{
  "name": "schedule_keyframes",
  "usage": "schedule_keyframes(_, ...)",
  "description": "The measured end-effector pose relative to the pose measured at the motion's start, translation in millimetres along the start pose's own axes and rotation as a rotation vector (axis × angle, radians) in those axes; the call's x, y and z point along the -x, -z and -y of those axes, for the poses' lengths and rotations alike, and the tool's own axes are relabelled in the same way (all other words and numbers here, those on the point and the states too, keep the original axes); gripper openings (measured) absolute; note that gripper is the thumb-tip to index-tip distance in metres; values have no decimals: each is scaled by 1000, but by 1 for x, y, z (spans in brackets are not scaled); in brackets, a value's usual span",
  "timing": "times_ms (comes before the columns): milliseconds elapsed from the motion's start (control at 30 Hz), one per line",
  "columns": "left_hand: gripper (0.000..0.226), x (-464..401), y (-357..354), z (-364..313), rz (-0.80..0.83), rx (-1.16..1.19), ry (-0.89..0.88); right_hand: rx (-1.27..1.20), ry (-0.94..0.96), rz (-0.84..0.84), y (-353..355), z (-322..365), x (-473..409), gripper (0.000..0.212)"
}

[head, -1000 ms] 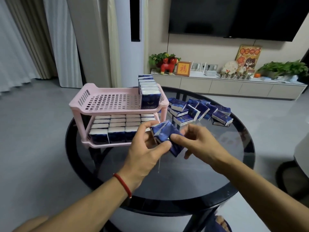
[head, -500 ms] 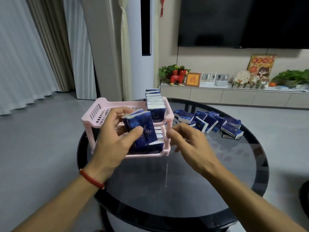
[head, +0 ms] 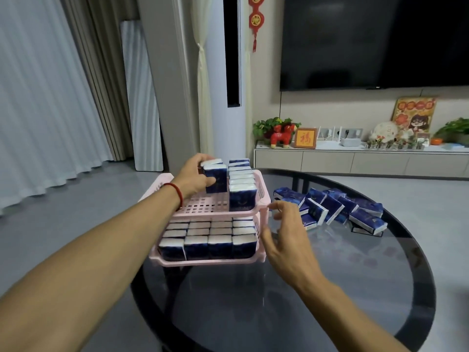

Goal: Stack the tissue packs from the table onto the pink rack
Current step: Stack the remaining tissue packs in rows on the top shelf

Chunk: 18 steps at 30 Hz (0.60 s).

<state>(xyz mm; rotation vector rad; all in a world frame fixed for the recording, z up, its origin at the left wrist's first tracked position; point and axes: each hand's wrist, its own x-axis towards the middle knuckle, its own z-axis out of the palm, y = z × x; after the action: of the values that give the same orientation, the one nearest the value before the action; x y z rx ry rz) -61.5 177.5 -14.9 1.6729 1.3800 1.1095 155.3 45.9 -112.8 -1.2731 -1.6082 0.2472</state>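
Left hand point(head: 195, 177) grips a couple of upright dark-blue tissue packs point(head: 215, 177) on the top tier of the pink perforated plastic two-tier rack point(head: 203, 208), just left of a standing row of packs point(head: 241, 185). Lower tier is full of packs. Right hand point(head: 284, 232) is relaxed, fingers loose, holding nothing, beside the rack's right edge. Loose pile of blue packs point(head: 330, 208) lies on the round dark glass table point(head: 330, 288).

A round dark glass table point(head: 330, 288) bears the pink rack point(head: 261, 199) and loose tissue packs point(head: 337, 212).

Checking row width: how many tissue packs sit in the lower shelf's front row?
4, side by side along the front edge: left pack, centre-left pack, centre-right pack, right pack. Rows behind partly hidden.
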Motion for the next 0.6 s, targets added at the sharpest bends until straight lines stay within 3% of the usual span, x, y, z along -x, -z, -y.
schedule_keyframes(133,64,-12,-13,18,30,-3,-10,-2,0,44,1,-8,-1,38)
schedule_keyframes(267,82,-20,-18,21,85,-173,-66,23,6,76,2,-15,0,40)
schedule_keyframes(433,86,-26,-19,19,29,-239,-47,37,-25,136,2,-17,2,46)
schedule_keyframes(600,75,-26,-18,22,57,-268,-36,76,-23,140,3,-17,3,44)
